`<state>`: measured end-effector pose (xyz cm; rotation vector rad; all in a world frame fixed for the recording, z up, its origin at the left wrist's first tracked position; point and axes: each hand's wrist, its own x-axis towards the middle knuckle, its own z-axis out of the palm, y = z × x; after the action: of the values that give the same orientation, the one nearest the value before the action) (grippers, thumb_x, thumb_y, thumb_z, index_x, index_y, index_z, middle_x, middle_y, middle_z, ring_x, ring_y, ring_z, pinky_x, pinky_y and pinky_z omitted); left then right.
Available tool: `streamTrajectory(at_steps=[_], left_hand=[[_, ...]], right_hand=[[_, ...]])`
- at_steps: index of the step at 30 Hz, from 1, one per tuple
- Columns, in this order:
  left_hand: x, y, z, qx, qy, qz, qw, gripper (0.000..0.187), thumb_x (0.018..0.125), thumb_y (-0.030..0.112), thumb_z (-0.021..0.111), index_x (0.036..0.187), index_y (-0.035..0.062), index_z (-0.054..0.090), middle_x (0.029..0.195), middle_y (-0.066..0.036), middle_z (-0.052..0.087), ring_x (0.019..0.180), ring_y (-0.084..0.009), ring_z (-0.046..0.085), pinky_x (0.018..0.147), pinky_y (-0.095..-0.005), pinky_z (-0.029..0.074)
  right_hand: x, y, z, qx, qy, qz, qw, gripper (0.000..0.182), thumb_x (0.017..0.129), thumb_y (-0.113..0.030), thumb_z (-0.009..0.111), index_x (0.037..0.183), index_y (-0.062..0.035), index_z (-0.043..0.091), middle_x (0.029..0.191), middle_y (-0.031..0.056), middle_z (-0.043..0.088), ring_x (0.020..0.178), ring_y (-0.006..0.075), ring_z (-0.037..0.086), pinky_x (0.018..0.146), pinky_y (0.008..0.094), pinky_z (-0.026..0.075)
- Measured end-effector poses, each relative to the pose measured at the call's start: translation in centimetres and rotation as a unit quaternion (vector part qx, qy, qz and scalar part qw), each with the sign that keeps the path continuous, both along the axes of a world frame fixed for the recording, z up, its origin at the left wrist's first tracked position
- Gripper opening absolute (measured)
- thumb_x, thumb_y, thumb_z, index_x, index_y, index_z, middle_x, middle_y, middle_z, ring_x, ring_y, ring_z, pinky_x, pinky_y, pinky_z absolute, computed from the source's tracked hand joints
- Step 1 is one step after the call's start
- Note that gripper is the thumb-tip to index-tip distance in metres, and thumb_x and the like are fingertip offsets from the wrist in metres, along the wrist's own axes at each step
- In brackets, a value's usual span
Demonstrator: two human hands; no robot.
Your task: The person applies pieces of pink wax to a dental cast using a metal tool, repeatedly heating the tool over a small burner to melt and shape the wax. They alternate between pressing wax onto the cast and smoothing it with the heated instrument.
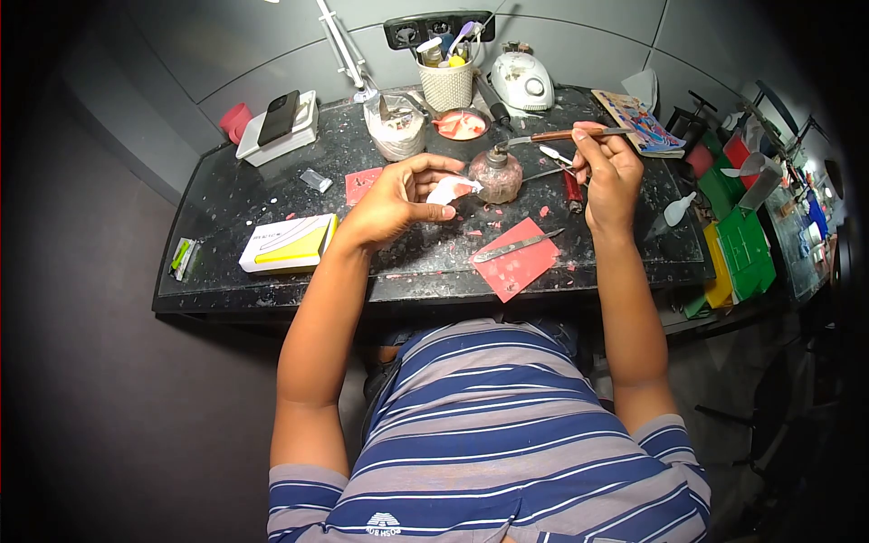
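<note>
Tool sits gripped in right hand so its tip reaches the burner, left hand pinching white piece.

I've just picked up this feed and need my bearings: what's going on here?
A person works at a dark bench. The left hand holds a small white and pink piece. The right hand holds a wooden-handled tool, its metal end by the top of a round glass vessel. Nearer the person, a metal knife-like tool lies on a pink sheet. Whether there is a flame, I cannot tell.
</note>
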<state>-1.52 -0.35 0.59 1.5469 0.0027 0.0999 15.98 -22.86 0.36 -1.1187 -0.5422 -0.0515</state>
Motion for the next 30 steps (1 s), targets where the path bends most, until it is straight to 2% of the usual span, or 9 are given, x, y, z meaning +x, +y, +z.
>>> streamTrajectory(at_steps=[4,10,15,18,25,27,30], left_hand=[[0.1,0.1,-0.1,-0.001,0.000,-0.004,1.000,0.061,0.077,-0.015,0.072,0.133,0.0002,0.054,0.121,-0.009,0.067,0.113,-0.0143,0.064,0.093,-0.0274,0.054],[0.2,0.3,-0.5,0.011,0.003,-0.011,1.000,0.058,0.077,-0.013,0.074,0.132,0.0002,0.056,0.117,-0.007,0.068,0.110,-0.0134,0.064,0.091,-0.0271,0.054],[0.2,0.2,-0.6,0.007,0.014,0.002,1.000,0.053,0.079,-0.009,0.075,0.129,-0.0012,0.060,0.114,-0.006,0.069,0.101,-0.0105,0.065,0.089,-0.0260,0.053],[0.2,0.3,-0.6,-0.001,0.016,-0.003,1.000,0.054,0.080,-0.008,0.075,0.130,-0.0017,0.059,0.113,-0.005,0.069,0.100,-0.0104,0.065,0.089,-0.0256,0.053],[0.1,0.4,-0.6,0.011,0.022,-0.008,1.000,0.053,0.081,-0.008,0.073,0.132,-0.0022,0.059,0.117,-0.008,0.070,0.101,-0.0108,0.065,0.088,-0.0260,0.053],[0.0,0.2,-0.4,0.009,0.022,-0.008,1.000,0.052,0.082,-0.008,0.072,0.132,-0.0020,0.059,0.118,-0.009,0.070,0.101,-0.0111,0.066,0.089,-0.0266,0.053],[0.1,0.4,-0.6,0.016,0.018,-0.014,1.000,0.051,0.083,-0.007,0.070,0.133,-0.0020,0.059,0.118,-0.009,0.070,0.101,-0.0113,0.066,0.089,-0.0270,0.053]], right_hand=[[-0.1,0.0,0.1,-0.007,0.000,0.000,1.000,0.011,0.090,-0.004,0.071,0.100,0.0017,0.070,0.080,0.0019,0.066,0.060,0.0037,0.055,0.048,0.0166,0.038],[-2.1,0.2,0.5,-0.056,-0.085,0.138,0.985,0.015,0.092,-0.006,0.070,0.105,0.0011,0.070,0.087,0.0015,0.069,0.067,0.0031,0.056,0.054,0.0166,0.040],[-2.2,0.3,0.3,-0.069,-0.115,0.177,0.975,0.017,0.092,-0.004,0.070,0.107,0.0034,0.069,0.093,0.0045,0.069,0.078,0.0056,0.060,0.066,0.0192,0.047],[-2.0,0.1,0.2,-0.076,-0.116,0.197,0.970,0.017,0.092,-0.003,0.069,0.108,0.0043,0.068,0.096,0.0055,0.069,0.083,0.0072,0.062,0.072,0.0209,0.049],[-2.2,0.2,0.2,-0.082,-0.121,0.208,0.967,0.018,0.092,-0.002,0.069,0.109,0.0042,0.068,0.097,0.0054,0.070,0.083,0.0072,0.063,0.072,0.0210,0.050],[-2.5,0.6,0.1,-0.072,-0.144,0.183,0.970,0.018,0.094,-0.006,0.067,0.109,0.0036,0.068,0.083,0.0018,0.064,0.067,0.0040,0.054,0.056,0.0175,0.040],[-2.5,0.6,0.1,-0.073,-0.145,0.188,0.969,0.018,0.093,-0.005,0.067,0.109,0.0040,0.068,0.083,0.0020,0.065,0.067,0.0039,0.053,0.056,0.0174,0.039]])
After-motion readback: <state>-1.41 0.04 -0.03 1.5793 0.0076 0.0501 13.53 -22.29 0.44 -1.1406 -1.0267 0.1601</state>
